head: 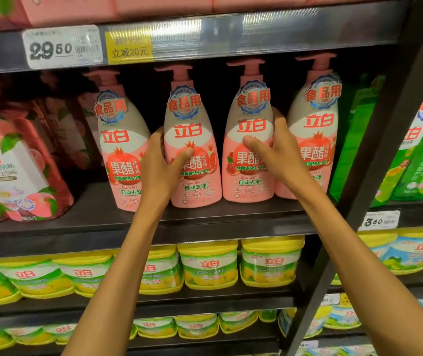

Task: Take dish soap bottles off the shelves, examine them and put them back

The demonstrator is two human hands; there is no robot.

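Left hand point(162, 160) gripping one pink bottle point(192, 150) mid-frame, right hand point(273, 152) gripping next bottle point(250, 145); I'd lift straight, dodge neighbours.

Dark metal store shelving point(205, 224) w/ price tags point(62, 47).

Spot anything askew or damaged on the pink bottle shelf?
Nothing damaged or spilled. Four pink pump bottles stand upright in a row; the left hand grips the second bottle and the right hand grips the third bottle, both still on the shelf.
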